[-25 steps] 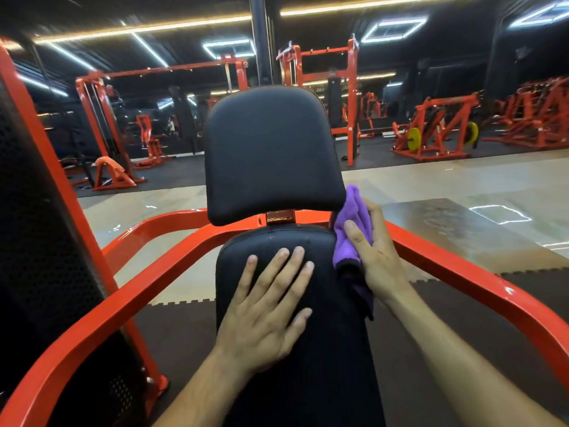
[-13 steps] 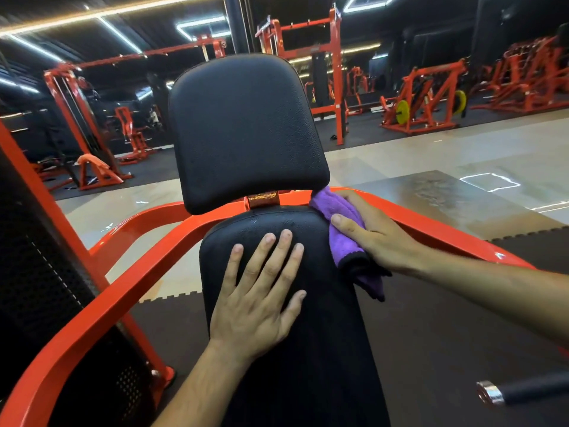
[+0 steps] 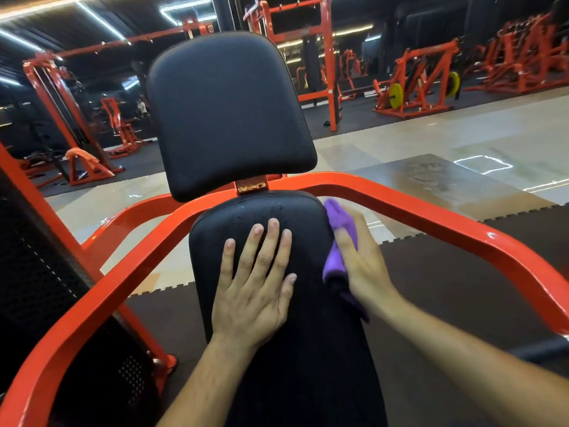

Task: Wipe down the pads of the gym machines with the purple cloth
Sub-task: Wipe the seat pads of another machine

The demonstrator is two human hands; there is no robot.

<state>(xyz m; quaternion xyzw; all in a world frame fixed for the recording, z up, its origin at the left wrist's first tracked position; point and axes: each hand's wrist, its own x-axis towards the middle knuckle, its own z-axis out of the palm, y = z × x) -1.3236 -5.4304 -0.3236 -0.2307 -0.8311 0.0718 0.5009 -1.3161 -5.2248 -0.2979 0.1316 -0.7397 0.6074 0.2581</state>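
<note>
The machine has two black pads: an upright upper pad (image 3: 228,112) and a long lower pad (image 3: 308,349) running toward me. My left hand (image 3: 255,288) rests flat on the top of the lower pad with its fingers spread. My right hand (image 3: 363,266) holds the purple cloth (image 3: 338,223) against the right side of the lower pad, just below its rounded top. Its fingers lie along the cloth and its thumb is hidden. One end of the cloth hangs out under the palm.
A curved orange frame bar (image 3: 462,229) wraps around both sides of the pads. A black perforated guard (image 3: 37,288) stands close on the left. A black handle grip (image 3: 542,349) pokes in at the right edge. More orange machines (image 3: 412,84) stand across the tiled aisle.
My right hand has slid the cloth from the pad's upper right corner a little down its right side. My left hand has stayed flat on the lower pad.
</note>
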